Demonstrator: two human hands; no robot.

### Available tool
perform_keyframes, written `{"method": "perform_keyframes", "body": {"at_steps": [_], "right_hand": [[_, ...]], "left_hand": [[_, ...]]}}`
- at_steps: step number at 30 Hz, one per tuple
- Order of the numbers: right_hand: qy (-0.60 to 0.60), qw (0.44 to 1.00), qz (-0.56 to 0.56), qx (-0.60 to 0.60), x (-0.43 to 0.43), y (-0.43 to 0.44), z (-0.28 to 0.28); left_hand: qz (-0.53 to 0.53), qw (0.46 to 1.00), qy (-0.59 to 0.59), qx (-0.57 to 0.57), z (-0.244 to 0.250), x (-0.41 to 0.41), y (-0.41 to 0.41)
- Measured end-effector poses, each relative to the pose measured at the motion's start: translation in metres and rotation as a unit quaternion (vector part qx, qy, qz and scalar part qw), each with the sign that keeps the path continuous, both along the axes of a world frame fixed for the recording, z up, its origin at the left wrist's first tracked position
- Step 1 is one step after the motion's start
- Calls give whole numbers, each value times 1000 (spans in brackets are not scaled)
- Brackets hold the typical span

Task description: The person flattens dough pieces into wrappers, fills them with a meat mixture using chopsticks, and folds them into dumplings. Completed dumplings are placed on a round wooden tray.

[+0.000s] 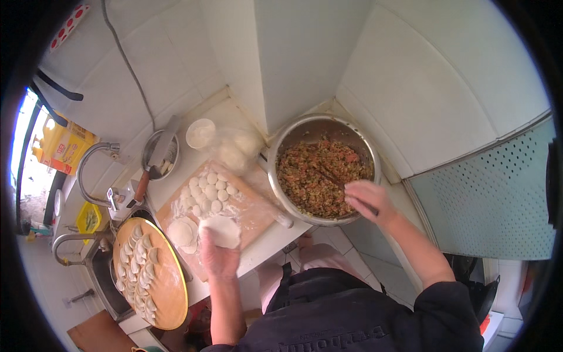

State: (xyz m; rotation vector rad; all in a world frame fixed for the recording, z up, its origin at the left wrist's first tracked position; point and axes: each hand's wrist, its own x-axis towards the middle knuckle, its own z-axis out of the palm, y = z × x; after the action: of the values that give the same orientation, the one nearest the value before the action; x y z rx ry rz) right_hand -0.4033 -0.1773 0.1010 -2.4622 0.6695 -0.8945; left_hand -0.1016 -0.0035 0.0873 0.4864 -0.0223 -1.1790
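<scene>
My left hand [220,257] holds a flat round dough wrapper [225,232] over the near edge of a floured wooden board [259,207]. My right hand [368,203] grips thin dark utensils, seemingly chopsticks [330,176], whose tips reach into chopped filling [308,189] in a large steel bowl [272,176]. Small dough pieces [211,192] lie grouped on the board. Left of my left hand is a stack of rolled wrappers [181,232]. A rolling pin [283,218] rests at the board's right side. Shaped dumplings [140,264] cover part of a round wooden tray [171,286] at the left.
A cleaver [162,145] lies across a small metal pot [145,147] behind the board. Beside it stand a white bowl [201,134] and a plastic bag of dough [235,149]. The tray overhangs a sink [97,268] with faucets [83,163]. Walls meet behind the steel bowl.
</scene>
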Motion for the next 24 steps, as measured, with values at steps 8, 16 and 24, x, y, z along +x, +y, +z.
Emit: {"method": "perform_keyframes", "body": {"at_steps": [8,16,24], "right_hand": [[-28,933,-240,268,-7,-76,9],[-99,978,-89,159,16,-19,-5],[-38,945,-189,266,18,-53,-28]], "left_hand": [[-76,983,106,127,-21,-92,-37],[-105,984,10,143,-22,-108,-52],[-127,981,-15,145,-25,-104,-57]]}}
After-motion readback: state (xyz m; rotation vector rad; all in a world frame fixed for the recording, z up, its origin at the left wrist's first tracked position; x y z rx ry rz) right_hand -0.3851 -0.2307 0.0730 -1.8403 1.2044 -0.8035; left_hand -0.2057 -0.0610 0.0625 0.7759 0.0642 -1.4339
